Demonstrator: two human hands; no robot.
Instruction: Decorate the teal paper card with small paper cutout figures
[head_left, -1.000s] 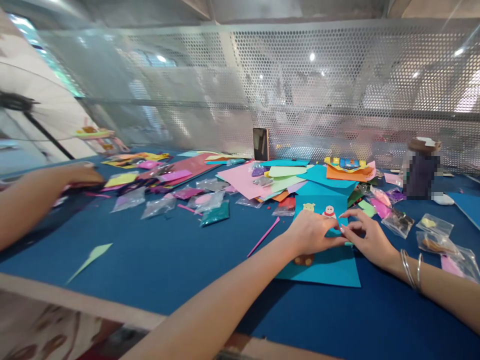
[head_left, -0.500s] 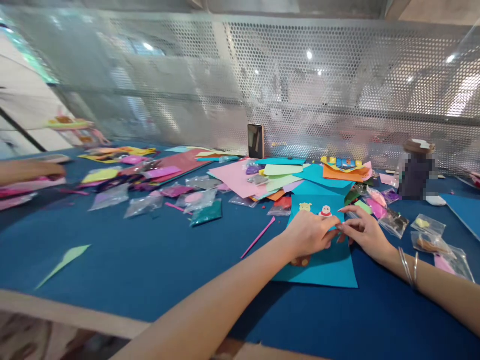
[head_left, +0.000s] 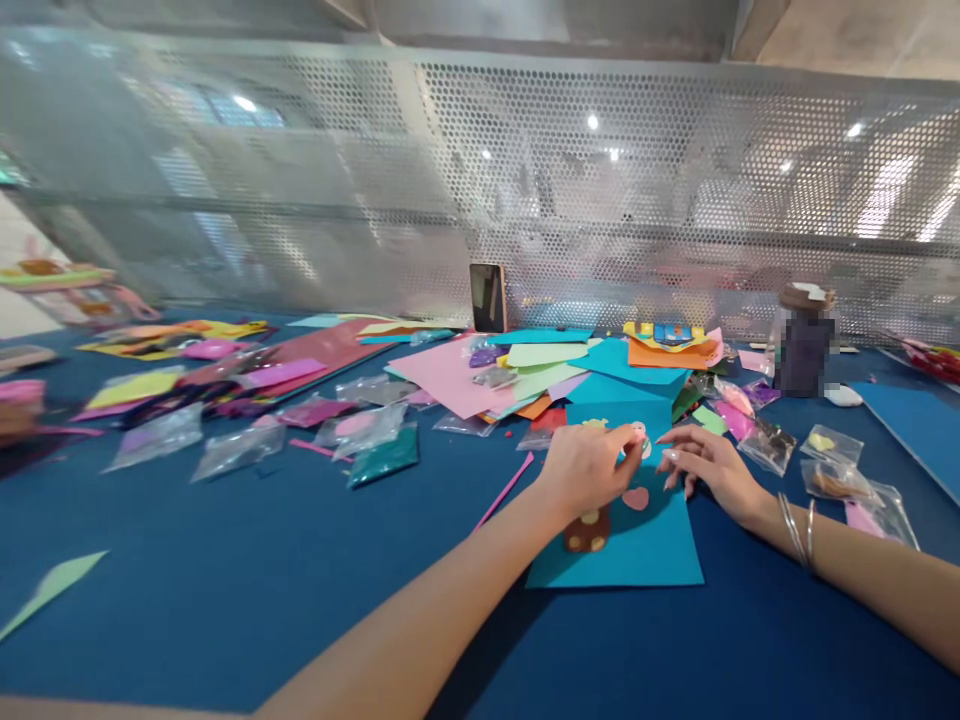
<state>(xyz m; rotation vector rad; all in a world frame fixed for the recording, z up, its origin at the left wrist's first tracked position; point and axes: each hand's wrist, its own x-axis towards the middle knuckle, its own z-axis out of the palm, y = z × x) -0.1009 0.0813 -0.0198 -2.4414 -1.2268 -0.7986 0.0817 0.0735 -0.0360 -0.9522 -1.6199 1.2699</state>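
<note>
Heart piece (head_left: 636, 498) on card (head_left: 660, 560); strip (head_left: 504, 490) left of card; phone (head_left: 488, 298) behind all 3.

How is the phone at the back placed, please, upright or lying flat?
Upright: the phone stands on its short edge, its dark front toward the camera; what props it I cannot tell.

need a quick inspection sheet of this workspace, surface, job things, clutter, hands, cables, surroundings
Surface: dark blue tabletop, strewn with paper and packets
Job's things: bright blue sheet bearing a brown figure and pink rounded piece; other figures partly hidden
Clutter: pink paper, teal packet, narrow pink strip, pale green scrap
Hands: left hand over the sheet, contents of its grip unclear; right hand at the sheet's right edge, fingers loosely bent
Cables: nothing seen
Surroundings: perforated screen behind, upright phone before it
</note>
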